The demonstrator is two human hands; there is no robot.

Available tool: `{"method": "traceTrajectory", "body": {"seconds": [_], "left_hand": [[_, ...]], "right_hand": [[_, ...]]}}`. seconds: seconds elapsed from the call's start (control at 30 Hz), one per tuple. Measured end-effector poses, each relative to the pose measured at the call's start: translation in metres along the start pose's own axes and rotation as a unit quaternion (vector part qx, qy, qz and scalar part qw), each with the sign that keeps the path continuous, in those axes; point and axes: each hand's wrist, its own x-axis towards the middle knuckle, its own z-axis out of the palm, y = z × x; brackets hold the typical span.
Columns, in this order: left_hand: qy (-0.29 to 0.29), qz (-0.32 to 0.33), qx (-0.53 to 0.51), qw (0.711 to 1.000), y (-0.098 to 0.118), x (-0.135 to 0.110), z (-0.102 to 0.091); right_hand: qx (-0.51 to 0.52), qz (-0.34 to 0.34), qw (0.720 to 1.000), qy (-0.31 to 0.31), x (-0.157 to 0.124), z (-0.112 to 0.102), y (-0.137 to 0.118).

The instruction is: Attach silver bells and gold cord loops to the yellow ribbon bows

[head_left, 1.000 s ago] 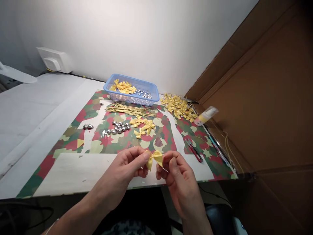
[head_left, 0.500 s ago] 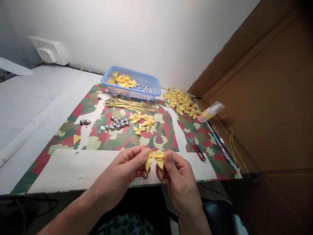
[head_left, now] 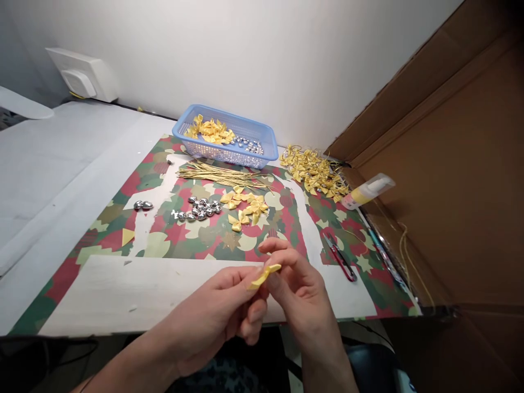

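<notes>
1. Closest to the person, at the near edge of the table, the left hand and the right hand meet over a bare pale strip of the surface.
2. Between them is a small yellow ribbon bow. The left thumb and forefinger are pinched together on its left end, and the right fingers are closed on its other end. It is held in the air, just above the table edge.
3. The bow is seen nearly edge-on, so it looks flat and thin, tilted up to the right. Its knot is hidden by the fingers.
4. To the right, near the right hand but not touching it, lie red scissors on the camouflage mat.
5. Further in, at the middle of the mat, is a group of loose yellow bows, with silver beads just beside it on the left.
6. Behind these lies a bundle of thin gold wires.
7. At the wall stands a blue basket with more bows and beads inside.
8. To its right is a heap of finished bows, and near it a small bottle on its side, against a big cardboard box.
</notes>
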Motion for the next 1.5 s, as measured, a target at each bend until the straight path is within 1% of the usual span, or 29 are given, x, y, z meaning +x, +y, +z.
{"method": "traceTrajectory", "body": {"seconds": [0.07,0.13,0.2,0.27,0.33,0.4,0.47,0.53,0.67,0.73,0.83,0.93,1.07,1.17,1.27,1.33,1.43,1.5], "left_hand": [[0.056,0.057,0.089,0.993,0.002,-0.004,-0.003],[0.119,0.124,0.166,0.971,0.007,-0.008,-0.008],[0.152,0.168,0.225,0.948,0.013,-0.012,-0.012],[0.146,0.172,0.263,0.938,0.018,-0.013,-0.012],[0.127,0.156,0.266,0.943,0.02,-0.011,-0.01],[0.119,0.145,0.235,0.954,0.019,-0.008,-0.008],[0.127,0.144,0.183,0.964,0.017,-0.006,-0.008],[0.137,0.144,0.139,0.97,0.014,-0.004,-0.007],[0.145,0.159,0.106,0.971,0.011,-0.004,-0.004],[0.133,0.152,0.089,0.975,0.011,-0.005,-0.003],[0.106,0.123,0.064,0.985,0.011,-0.007,-0.002],[0.083,0.113,0.027,0.99,0.01,-0.009,-0.002],[0.062,0.145,-0.005,0.988,0.007,-0.009,0.0],[0.06,0.139,0.029,0.988,0.009,-0.007,-0.002],[0.082,0.141,0.086,0.983,0.012,-0.008,-0.011],[0.097,0.149,0.106,0.978,0.013,-0.009,-0.018],[0.12,0.152,0.157,0.968,0.017,-0.012,-0.022],[0.122,0.158,0.192,0.961,0.02,-0.014,-0.021]], "right_hand": [[-0.026,0.026,0.999,-0.004,0.0,-0.003,-0.003],[-0.07,0.049,0.996,-0.019,-0.001,-0.007,-0.008],[-0.117,0.06,0.99,-0.045,0.0,-0.008,-0.013],[-0.143,0.069,0.985,-0.074,0.0,-0.008,-0.016],[-0.131,0.081,0.984,-0.086,0.001,-0.006,-0.017],[-0.092,0.085,0.99,-0.069,0.001,-0.005,-0.016],[-0.054,0.076,0.995,-0.033,0.001,-0.004,-0.013],[-0.029,0.076,0.996,-0.019,-0.001,-0.003,-0.009],[-0.006,0.106,0.993,-0.057,-0.005,0.007,-0.007],[-0.008,0.105,0.993,-0.058,-0.006,0.014,-0.008],[0.013,0.093,0.994,-0.046,-0.007,0.02,-0.008],[0.06,0.08,0.994,-0.049,-0.008,0.021,-0.002],[0.115,0.082,0.989,-0.046,-0.012,0.019,0.008],[0.118,0.1,0.988,-0.026,-0.013,0.017,0.012],[0.077,0.105,0.991,-0.009,-0.013,0.017,0.011],[0.053,0.109,0.993,-0.007,-0.013,0.017,0.008],[0.022,0.114,0.993,-0.021,-0.01,0.015,0.004],[-0.005,0.113,0.992,-0.052,-0.009,0.012,0.002]]}}
